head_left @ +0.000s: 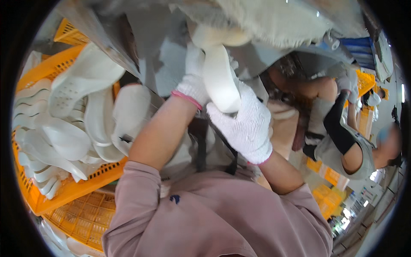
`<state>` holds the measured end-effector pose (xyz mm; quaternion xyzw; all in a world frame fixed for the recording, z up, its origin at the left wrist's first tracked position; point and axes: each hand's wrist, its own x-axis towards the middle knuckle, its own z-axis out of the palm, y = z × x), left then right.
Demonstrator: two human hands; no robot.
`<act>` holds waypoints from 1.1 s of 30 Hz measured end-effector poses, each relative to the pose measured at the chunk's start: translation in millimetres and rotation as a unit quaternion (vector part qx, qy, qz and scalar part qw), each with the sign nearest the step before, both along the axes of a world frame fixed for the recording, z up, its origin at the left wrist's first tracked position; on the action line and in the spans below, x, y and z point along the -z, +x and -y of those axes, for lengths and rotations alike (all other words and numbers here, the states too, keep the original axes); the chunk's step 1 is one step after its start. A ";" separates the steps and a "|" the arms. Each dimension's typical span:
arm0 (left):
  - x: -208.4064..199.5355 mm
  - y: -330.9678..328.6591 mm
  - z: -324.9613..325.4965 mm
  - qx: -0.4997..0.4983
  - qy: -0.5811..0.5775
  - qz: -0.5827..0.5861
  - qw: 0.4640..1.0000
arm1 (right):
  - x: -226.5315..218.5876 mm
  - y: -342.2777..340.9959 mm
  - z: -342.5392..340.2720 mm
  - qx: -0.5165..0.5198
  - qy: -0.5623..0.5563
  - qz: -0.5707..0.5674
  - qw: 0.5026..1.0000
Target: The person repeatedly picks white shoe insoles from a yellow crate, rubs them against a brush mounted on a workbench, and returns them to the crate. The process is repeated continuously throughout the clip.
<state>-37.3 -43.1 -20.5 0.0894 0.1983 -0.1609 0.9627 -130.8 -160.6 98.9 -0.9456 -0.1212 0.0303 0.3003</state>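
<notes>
A smooth white piece (220,79), long and curved like a shoe sole, is held in front of me with its far end up by a pale, fuzzy-edged round pad or wheel (274,21). My right hand (248,124), in a white knit glove, closes around its near end, the thumb under the tip. Along the piece's left side is my left hand (197,81), gloved too and with a pink cuff; it grips the upper part, though its fingers are partly hidden. Whether the piece touches the wheel, I cannot tell.
At left, a yellow crate (81,188) is heaped with similar white pieces (64,137), some perforated. Another yellow crate (85,214) lies below it. Grey sheeting (158,64) surrounds the work spot. On the right sits a co-worker (351,145) with gloved hands, near more yellow crates (327,201).
</notes>
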 end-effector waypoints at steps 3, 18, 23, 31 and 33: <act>-4.8 18.4 -25.2 -0.013 0.018 0.080 0.997 | 26.0 49.3 -6.5 -0.047 0.001 0.139 0.989; 14.8 -4.6 14.1 -0.060 -0.052 -0.074 0.994 | -7.1 27.1 -2.7 -0.081 -0.101 0.019 0.991; 22.4 19.5 -9.7 -0.056 0.123 -0.039 0.990 | -10.8 43.0 -10.7 -0.117 -0.165 0.076 0.976; 5.5 -32.1 11.4 -0.060 0.082 -0.030 0.994 | 0.2 -24.7 41.6 0.176 0.339 -0.298 0.875; 9.8 -29.1 17.0 -0.109 0.110 0.062 0.986 | 10.1 -37.9 54.5 0.216 0.484 -0.312 0.789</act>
